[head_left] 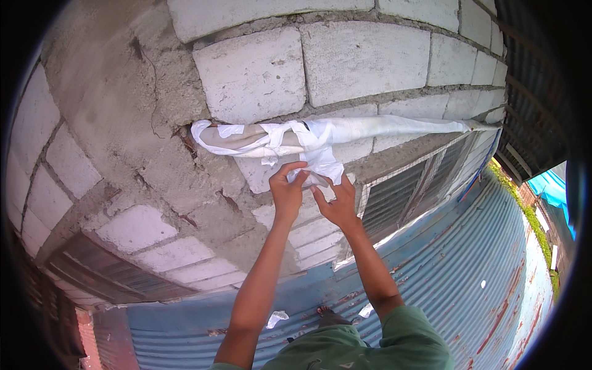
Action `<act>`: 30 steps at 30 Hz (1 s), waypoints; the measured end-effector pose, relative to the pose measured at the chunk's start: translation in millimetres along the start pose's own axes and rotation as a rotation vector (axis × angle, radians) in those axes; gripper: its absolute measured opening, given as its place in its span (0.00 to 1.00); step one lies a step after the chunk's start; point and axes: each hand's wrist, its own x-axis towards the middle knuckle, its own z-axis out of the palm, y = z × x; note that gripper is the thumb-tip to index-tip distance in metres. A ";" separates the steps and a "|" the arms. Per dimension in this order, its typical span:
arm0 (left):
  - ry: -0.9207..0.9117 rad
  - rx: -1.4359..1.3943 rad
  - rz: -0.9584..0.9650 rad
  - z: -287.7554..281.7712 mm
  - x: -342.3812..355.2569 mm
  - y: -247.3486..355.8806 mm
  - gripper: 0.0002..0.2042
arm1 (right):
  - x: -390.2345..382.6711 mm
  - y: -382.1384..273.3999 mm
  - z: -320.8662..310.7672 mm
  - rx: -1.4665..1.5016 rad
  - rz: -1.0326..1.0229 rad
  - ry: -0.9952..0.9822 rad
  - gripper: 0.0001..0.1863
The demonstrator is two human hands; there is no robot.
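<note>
A long pole-like bundle (401, 126) wrapped in white material runs along the block wall. Its left end forms a rounded loop, bound with white strips over a grey-beige core. From the middle of the bundle hangs a crinkled white sheet (322, 163), thin like plastic or cloth. My left hand (285, 192) pinches the sheet's lower left edge between thumb and fingers. Close on its right, my right hand (340, 206) has its fingers curled at the sheet's lower right edge. The exact grip of the right fingertips is partly covered by the sheet.
White block wall (370, 58) with rough grey mortar fills the view ahead. A louvred window (407, 191) is right of my hands, another opening (111, 268) lower left. Below me lies a blue, rusty corrugated metal roof (431, 265) with white scraps (277, 319).
</note>
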 end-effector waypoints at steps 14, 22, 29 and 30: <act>0.080 0.811 0.770 7.4 -17.8 84.8 0.17 | 56.9 60.2 45.1 0.855 0.907 0.124 0.12; -0.466 1.317 0.410 36.8 88.2 161.8 0.19 | 60.1 22.7 66.3 1.762 0.830 0.506 0.35; -0.530 1.381 0.529 41.0 107.2 151.9 0.18 | 71.9 24.7 80.3 2.528 0.403 0.317 0.38; -0.473 1.308 0.574 40.0 103.5 151.5 0.16 | 69.6 22.9 82.1 2.511 0.431 0.339 0.38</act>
